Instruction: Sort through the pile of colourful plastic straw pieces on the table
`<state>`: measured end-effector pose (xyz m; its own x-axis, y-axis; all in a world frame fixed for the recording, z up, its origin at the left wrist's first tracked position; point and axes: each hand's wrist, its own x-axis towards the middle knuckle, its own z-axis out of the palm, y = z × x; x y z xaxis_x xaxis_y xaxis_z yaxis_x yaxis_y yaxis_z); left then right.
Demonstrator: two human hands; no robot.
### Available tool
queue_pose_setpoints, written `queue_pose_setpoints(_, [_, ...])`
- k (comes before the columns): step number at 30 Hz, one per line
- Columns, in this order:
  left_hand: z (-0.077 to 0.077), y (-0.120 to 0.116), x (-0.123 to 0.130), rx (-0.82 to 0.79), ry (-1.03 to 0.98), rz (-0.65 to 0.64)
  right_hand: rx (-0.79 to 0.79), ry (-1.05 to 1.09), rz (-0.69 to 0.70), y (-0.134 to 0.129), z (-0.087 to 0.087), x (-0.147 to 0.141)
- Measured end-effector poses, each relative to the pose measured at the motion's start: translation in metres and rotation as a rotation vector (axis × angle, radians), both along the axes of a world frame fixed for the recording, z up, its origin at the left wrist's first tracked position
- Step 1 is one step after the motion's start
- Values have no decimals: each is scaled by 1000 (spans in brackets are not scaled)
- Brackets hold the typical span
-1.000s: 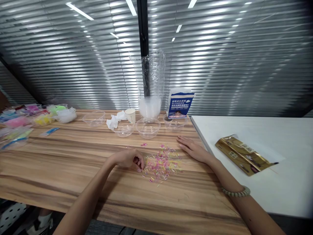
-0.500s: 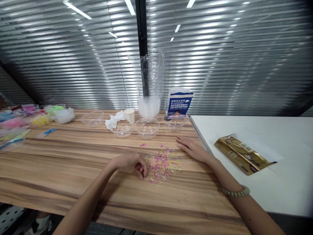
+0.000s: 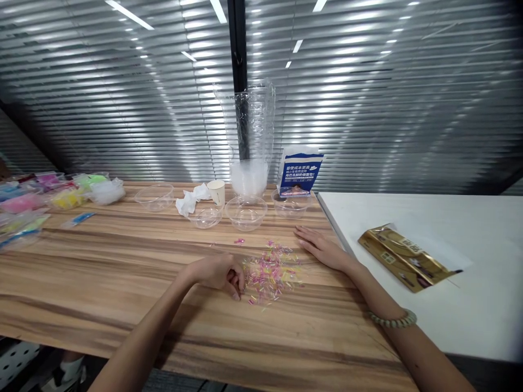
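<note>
Many small pink, yellow and clear pieces (image 3: 273, 272) lie scattered in a loose pile on the wooden table (image 3: 102, 261). At the pile's left edge, my left hand (image 3: 223, 275) rests with its fingers curled together; whether anything is between the fingertips is hidden. My right hand (image 3: 322, 249) lies flat, palm down, to the right of the pile, fingers stretched out and holding nothing. A few pink pieces (image 3: 239, 240) sit apart, behind the pile. Beyond them stand clear plastic bowls, among them a middle one (image 3: 246, 213) and a right one (image 3: 292, 206).
Further left are another clear bowl (image 3: 154, 197), a crumpled tissue (image 3: 187, 203) and a paper cup (image 3: 217, 193). Bags of coloured material (image 3: 67, 197) crowd the far left. A blue-and-white package (image 3: 301, 173) stands behind; a gold packet (image 3: 408, 258) lies on the white table (image 3: 482, 218).
My left hand has shifted very slightly left and up, its fingers still curled. The right hand and the pile look the same.
</note>
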<state>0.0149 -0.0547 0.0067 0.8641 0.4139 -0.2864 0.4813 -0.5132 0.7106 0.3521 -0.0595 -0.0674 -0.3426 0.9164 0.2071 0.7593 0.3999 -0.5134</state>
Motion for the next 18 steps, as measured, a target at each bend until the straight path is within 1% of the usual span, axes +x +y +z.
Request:
queue_pose_setpoints(6, [-1, 0, 1, 34, -19, -39, 4, 6, 3, 1, -1, 1])
queue_pose_setpoints(13, [0, -3, 5, 38, -61, -56, -15, 3, -4, -2, 4, -1])
queue_pose_setpoints(18, [-1, -1, 3, 62, -34, -65, -11, -8, -6, -1, 3, -1])
